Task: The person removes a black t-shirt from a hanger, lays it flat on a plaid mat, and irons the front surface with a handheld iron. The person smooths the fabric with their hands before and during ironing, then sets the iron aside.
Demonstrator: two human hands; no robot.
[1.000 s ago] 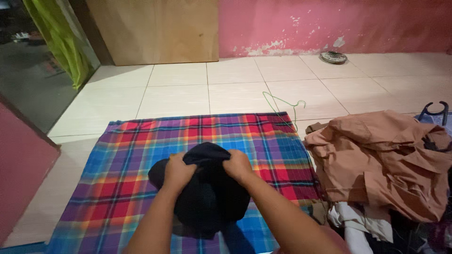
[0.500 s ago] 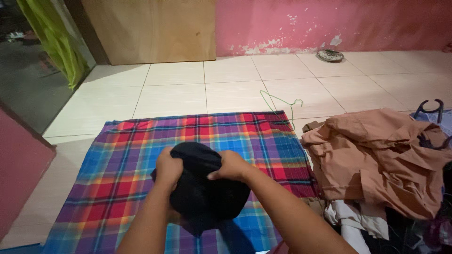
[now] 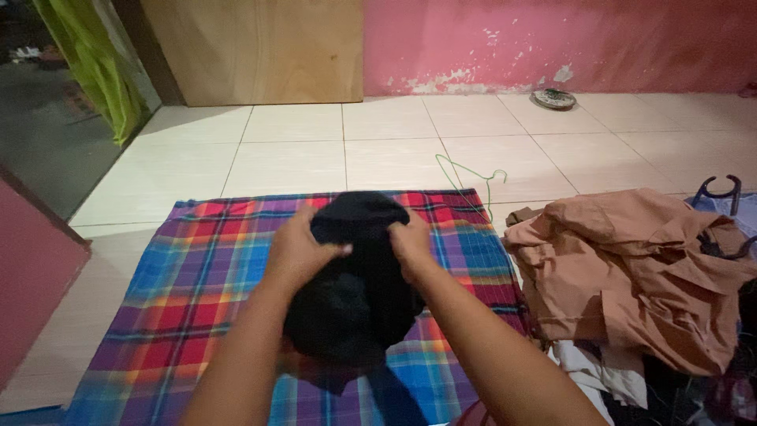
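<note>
Here, gripped at its upper edge by left hand (image 3: 300,251) and right hand (image 3: 412,243), both closed on bunched black cloth garment (image 3: 355,292); hung lengthwise toward the body, above plaid multicoloured mat (image 3: 197,276).

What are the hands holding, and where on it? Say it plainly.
Both the left hand and right hand grip a bunched black garment near its top edge, lifted above the plaid cloth.

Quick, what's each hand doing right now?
Left hand: closed, gripping the black garment.
Right hand: closed, gripping the same black garment.
</note>
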